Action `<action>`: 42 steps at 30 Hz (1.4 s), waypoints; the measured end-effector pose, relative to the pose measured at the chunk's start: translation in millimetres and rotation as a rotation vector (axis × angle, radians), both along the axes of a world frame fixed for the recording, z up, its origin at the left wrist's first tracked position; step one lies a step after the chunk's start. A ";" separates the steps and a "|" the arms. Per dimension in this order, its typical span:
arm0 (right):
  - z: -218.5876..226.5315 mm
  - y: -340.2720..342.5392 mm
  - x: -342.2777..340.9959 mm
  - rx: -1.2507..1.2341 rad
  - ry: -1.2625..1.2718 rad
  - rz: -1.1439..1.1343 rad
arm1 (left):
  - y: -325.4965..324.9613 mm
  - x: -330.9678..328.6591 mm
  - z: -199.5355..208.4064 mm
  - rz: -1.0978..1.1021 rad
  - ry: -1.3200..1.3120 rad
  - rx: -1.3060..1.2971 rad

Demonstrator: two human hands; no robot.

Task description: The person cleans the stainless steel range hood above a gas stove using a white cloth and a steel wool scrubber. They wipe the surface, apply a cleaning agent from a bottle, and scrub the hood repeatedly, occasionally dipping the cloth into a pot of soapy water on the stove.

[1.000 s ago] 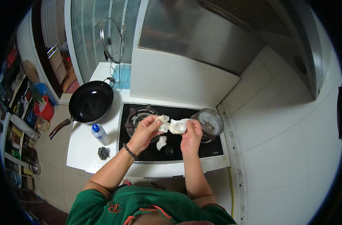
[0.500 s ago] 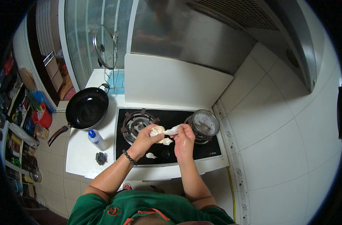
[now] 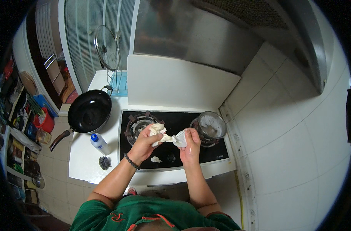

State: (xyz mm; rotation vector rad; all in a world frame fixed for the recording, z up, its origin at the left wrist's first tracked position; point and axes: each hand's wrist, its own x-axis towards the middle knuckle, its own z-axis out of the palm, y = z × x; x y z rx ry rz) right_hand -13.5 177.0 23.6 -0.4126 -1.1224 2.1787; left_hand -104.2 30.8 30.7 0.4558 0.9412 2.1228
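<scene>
Over the black gas stove, both hands hold a crumpled white cloth [image 3: 168, 138], thin and soft like a wet wipe. My left hand [image 3: 143, 145] is closed on its bunched, cream-tinted end. My right hand [image 3: 190, 148] pinches the smoother, whiter end between thumb and fingers. Between the hands the material narrows into a twisted strip. A small white crumpled scrap [image 3: 156, 159] lies on the stove top [image 3: 171, 123] just below. The left burner [image 3: 139, 125] is partly behind my left hand.
A round metal pot [image 3: 210, 125] with cloudy whitish contents sits on the right burner. Left on the white counter stand a black wok [image 3: 90, 111], a blue-capped bottle [image 3: 100, 144] and a dark scouring pad [image 3: 104, 163]. A glass lid [image 3: 106, 48] rests in a rack. A white panel [image 3: 179, 84] stands behind the stove.
The cloth's right end has spread out and hangs lower from my right hand. My left hand has shifted slightly left and up, and the strip between the hands is more stretched.
</scene>
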 end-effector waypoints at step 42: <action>-195.7 303.4 41.4 -0.237 -0.669 -0.102 | -0.7 37.0 -199.9 0.318 0.983 -1.183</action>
